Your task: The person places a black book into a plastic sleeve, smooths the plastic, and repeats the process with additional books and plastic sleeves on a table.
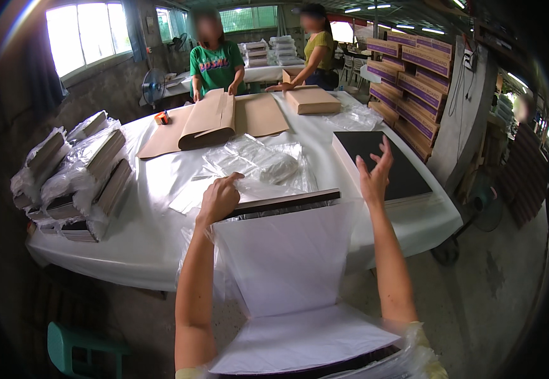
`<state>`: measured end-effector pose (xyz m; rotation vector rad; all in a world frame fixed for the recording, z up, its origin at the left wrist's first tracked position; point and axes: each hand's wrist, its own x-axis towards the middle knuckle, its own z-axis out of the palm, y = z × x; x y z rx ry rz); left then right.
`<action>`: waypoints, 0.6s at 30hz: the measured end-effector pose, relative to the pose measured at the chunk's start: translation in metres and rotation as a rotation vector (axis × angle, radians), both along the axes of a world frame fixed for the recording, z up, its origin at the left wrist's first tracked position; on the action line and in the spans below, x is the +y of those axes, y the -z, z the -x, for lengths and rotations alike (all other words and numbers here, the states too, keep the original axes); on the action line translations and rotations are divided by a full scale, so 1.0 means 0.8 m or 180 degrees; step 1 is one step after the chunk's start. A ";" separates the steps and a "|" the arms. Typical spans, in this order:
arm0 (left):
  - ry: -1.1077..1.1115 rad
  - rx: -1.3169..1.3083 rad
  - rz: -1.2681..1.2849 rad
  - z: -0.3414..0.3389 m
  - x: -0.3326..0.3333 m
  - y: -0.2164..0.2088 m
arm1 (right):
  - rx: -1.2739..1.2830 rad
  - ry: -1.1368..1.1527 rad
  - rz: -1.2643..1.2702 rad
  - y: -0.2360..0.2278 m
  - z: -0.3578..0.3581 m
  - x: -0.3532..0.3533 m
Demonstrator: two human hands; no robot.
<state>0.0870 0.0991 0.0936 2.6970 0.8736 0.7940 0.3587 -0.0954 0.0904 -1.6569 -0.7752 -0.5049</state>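
Observation:
In front of me a stack of dark-edged boards point(287, 201) leans at the table's near edge, partly inside a clear plastic bag point(186, 258). A white sheet point(287, 259) covers its near side, and another white surface point(299, 338) lies lower, close to my body. My left hand point(219, 199) is closed on the bag's edge at the stack's left corner. Raised to the right of the stack, my right hand point(375, 172) has its fingers apart and holds nothing. Behind it lies a thick stack of black boards point(388, 161) on the table.
Wrapped board bundles point(82, 170) are piled at the table's left. Loose plastic bags point(255, 158) lie mid-table. Across it, two people handle brown paper point(208, 120) and a brown package point(312, 100). An orange tape dispenser point(162, 118), green stool point(82, 350) and stacked cartons point(407, 82) stand around.

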 end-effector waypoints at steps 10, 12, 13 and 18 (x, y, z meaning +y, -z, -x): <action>-0.0029 0.0020 0.0174 0.001 0.004 0.002 | -0.0605 -0.0958 0.1137 -0.030 0.045 0.021; -0.0034 0.0008 0.0158 0.000 0.002 0.003 | -0.0536 -0.0606 0.0887 -0.031 0.043 0.015; 0.0002 0.0013 0.0146 -0.004 0.000 0.003 | -0.0486 -0.0392 0.0758 -0.032 0.037 0.005; 0.0001 0.0048 0.0236 -0.005 0.004 0.004 | -0.0064 -0.0999 -0.1520 -0.091 0.013 -0.014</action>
